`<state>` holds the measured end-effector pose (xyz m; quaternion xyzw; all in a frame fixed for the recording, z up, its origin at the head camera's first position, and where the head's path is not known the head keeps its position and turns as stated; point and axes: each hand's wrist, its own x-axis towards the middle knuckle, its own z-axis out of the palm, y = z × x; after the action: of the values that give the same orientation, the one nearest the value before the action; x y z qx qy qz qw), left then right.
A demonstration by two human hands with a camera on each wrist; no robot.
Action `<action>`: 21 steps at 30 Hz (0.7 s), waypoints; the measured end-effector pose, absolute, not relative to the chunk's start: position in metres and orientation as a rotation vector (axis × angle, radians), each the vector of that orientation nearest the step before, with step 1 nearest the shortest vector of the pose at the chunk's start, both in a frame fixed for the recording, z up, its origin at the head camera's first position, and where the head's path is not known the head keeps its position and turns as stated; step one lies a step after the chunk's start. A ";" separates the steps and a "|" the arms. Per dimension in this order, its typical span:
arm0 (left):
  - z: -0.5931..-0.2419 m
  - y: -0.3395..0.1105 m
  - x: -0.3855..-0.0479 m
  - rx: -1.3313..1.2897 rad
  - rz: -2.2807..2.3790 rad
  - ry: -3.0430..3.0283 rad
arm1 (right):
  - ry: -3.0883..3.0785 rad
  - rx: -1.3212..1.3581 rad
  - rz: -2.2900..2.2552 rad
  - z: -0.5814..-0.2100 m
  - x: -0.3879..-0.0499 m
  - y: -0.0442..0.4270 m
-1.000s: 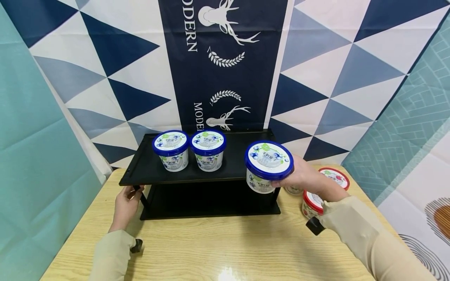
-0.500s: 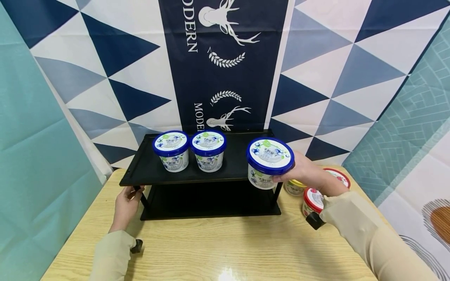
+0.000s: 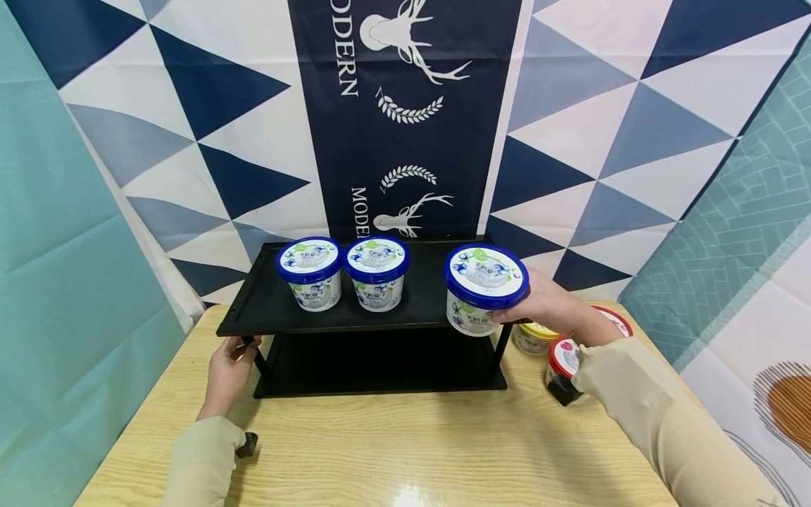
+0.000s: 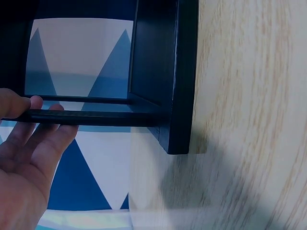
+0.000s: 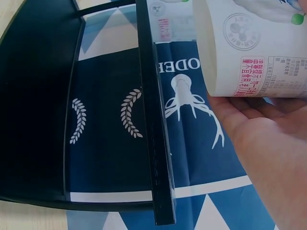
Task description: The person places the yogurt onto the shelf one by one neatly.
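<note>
With my right hand [image 3: 548, 306] I grip a white tub with a blue lid [image 3: 486, 274], held upright over the right front part of a two-tier black shelf [image 3: 424, 310]. In the right wrist view the tub [image 5: 259, 52] stands apart from the upper board. Two like tubs rest side by side on the top tier, a left one [image 3: 310, 273] and a middle one [image 3: 377, 273]. At the front left corner my left hand [image 3: 228, 373] pinches the shelf's post [image 4: 96, 118] between thumb and fingers, just under the top board.
Right of the shelf on the wooden table [image 3: 380, 451] stand a yellow-lidded tub [image 3: 534, 339] and a red-lidded tub [image 3: 566, 357]. Another red-lidded tub [image 3: 614, 320] is partly hidden behind my right forearm. A patterned cloth backdrop [image 3: 405, 134] hangs close behind the shelf.
The tub in my right hand has risen slightly in the head view, and more of the yellow-lidded tub shows. My left hand and the two tubs on the shelf stay put.
</note>
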<state>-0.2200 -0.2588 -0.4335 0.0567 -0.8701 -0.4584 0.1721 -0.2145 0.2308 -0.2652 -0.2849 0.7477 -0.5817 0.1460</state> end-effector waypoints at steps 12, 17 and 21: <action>-0.434 -0.257 -0.220 0.160 -1.287 -2.474 | 2.100 -0.928 -1.689 -0.266 -0.224 0.229; -0.433 -0.257 -0.220 0.152 -1.284 -2.467 | 2.105 -0.925 -1.682 -0.267 -0.226 0.228; -0.432 -0.257 -0.220 0.157 -1.280 -2.469 | 2.121 -0.917 -1.664 -0.267 -0.229 0.228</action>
<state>-0.2195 -0.2570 -0.4319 0.0555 -0.8724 -0.4521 0.1772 -0.2288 0.2279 -0.2674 -0.3187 0.7369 -0.5779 0.1464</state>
